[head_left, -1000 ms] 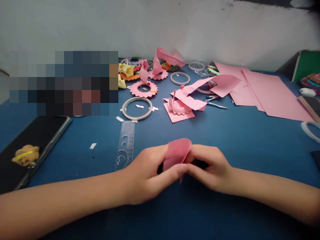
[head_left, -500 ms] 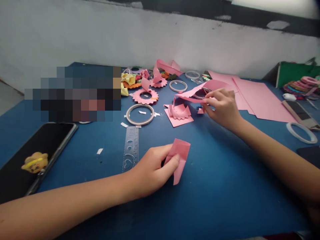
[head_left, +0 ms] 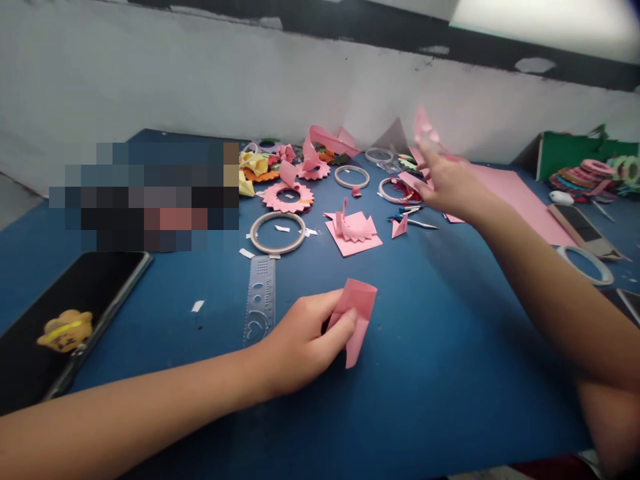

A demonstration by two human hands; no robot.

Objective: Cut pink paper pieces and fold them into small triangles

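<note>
A folded piece of pink paper (head_left: 364, 299) is pinched between the thumb and fingers of my left hand (head_left: 313, 343), low over the front middle of the blue table. My right hand (head_left: 450, 180) reaches toward the back, closed on a strip of pink paper (head_left: 424, 127) blurred by motion. Below that hand lie a pair of scissors (head_left: 423, 223) and a small folded pink piece (head_left: 399, 227). Between my hands, a spiky pink paper shape (head_left: 356, 230) rests on a pink square. Beyond my left wrist lies a clear plastic ruler (head_left: 260, 293).
Rolls of tape (head_left: 278, 233) and pink paper rings (head_left: 288, 198) are spread across the middle and back. Large pink sheets (head_left: 520, 200) lie back right, near a phone (head_left: 583, 227) and stacked tape rolls (head_left: 593, 172). A dark phone (head_left: 100, 300) with a bear charm (head_left: 67, 330) is at left.
My right hand has lifted the pink strip up and back, uncovering the scissors and a tape roll with red strands. My left hand keeps its hold, nearly still.
</note>
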